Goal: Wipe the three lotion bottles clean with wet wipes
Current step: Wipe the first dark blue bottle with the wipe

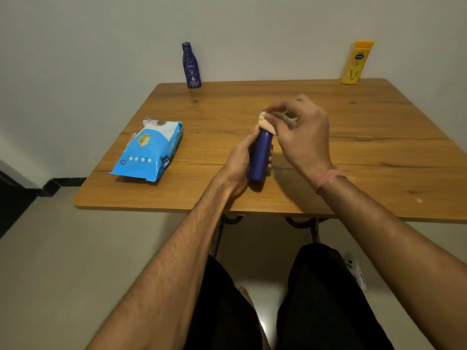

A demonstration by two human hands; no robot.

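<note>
Table (353, 137) serves as reference. Left hand (240, 162) grips blue bottle (260, 155) upright near table centre, fingers wrapped round its body. Right hand (300, 132) pinches wet wipe (265, 121) against bottle top. Wipes pack (149, 150) lies at table's left. Dark blue bottle (191, 65) stands at far-left edge, yellow bottle (356, 63) at far-right corner.
</note>
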